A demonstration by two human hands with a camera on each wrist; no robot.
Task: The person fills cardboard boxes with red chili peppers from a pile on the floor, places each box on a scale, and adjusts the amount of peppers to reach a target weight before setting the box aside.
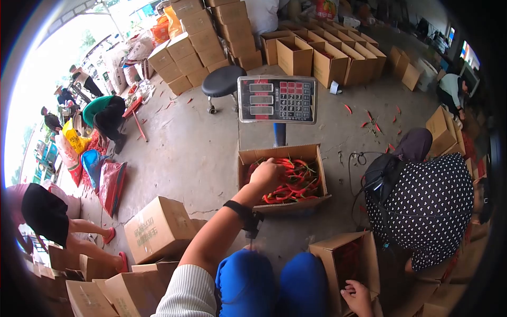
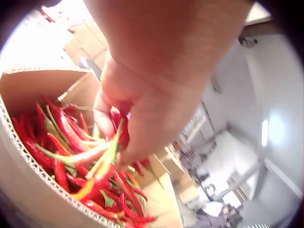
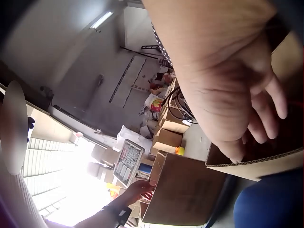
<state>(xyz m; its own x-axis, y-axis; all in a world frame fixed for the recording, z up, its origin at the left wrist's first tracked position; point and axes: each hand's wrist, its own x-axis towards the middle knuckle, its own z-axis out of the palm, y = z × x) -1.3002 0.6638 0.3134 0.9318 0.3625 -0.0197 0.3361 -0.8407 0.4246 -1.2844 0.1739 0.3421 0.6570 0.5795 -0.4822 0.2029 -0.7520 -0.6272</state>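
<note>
In the head view, an open cardboard box [image 1: 251, 207] full of red chili peppers [image 1: 298, 182] stands in front of the knees. My left hand [image 1: 268, 173] reaches over it, and the left wrist view shows its thumb and fingers curled around a red chili pepper [image 2: 121, 130] with a green stem. At the lower right, my right hand [image 1: 357, 297] hangs over the rim of a second box [image 1: 326, 264], which has dark red contents. Its fingers are loosely extended down into that box in the right wrist view, with nothing seen in them.
A digital scale display [image 1: 277, 100] rises behind the chili box. Beyond it are a round stool [image 1: 223, 82] and rows of open boxes [image 1: 296, 55]. A person in a patterned top [image 1: 422, 206] crouches at right. Closed boxes [image 1: 158, 230] stand at left.
</note>
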